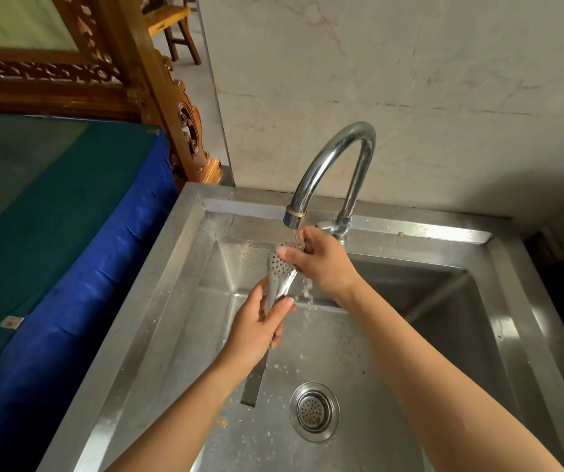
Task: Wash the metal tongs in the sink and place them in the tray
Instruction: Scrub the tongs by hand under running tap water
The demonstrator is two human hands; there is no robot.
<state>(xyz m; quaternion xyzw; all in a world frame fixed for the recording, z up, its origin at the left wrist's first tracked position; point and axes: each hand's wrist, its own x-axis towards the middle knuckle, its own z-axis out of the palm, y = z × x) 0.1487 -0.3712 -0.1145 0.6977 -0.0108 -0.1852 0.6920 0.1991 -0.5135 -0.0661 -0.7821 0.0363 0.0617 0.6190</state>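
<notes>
Tongs point(279, 272) gripped between both hands' fingers point(282, 306).

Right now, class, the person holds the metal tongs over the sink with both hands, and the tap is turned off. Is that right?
Not quite: the tap is running. The head view shows water falling from its spout onto the perforated end of the metal tongs. The rest holds: the left hand and the right hand both hold the tongs over the sink.

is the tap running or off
On. Water streams from the faucet onto the perforated end of the metal tongs, held by the left hand and right hand, then falls into the sink.
</notes>
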